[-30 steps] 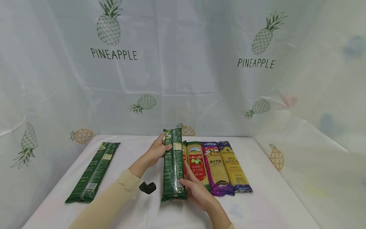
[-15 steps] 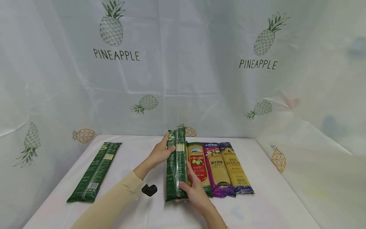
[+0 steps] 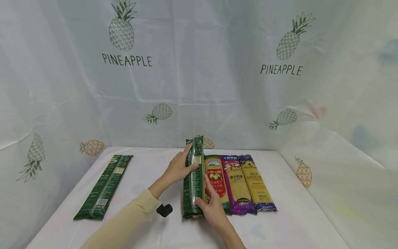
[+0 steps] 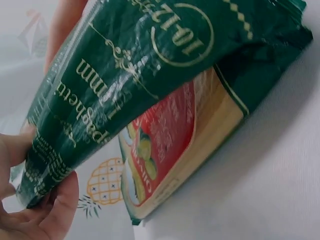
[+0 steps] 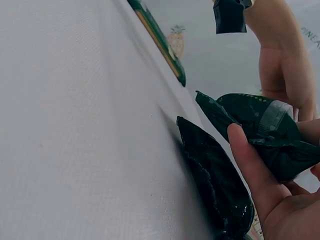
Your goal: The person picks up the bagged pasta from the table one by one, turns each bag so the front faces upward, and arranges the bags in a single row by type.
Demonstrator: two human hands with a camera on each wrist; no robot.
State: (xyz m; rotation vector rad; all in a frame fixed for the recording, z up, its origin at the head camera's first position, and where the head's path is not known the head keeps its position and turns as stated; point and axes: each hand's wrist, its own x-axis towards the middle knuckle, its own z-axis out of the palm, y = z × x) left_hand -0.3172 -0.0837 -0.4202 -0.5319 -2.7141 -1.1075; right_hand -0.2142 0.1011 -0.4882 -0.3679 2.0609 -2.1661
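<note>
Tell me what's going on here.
A person's left hand and right hand hold a green spaghetti pack up off the white table, the left near its far end, the right near its lower end. To its right, a red-labelled pack, a purple pack and a yellow-and-blue pack lie side by side. Another green pack lies apart, at left.

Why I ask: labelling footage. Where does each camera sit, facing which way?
Head: on the head, facing forward-down over the table; left grip, right grip, sleeve.
Left wrist: worn there, facing the held packet; left grip lower left, right partly above.
Right wrist: worn there, facing along the table; right grip lower right, left arm above.
Both wrist views show that packet.
</note>
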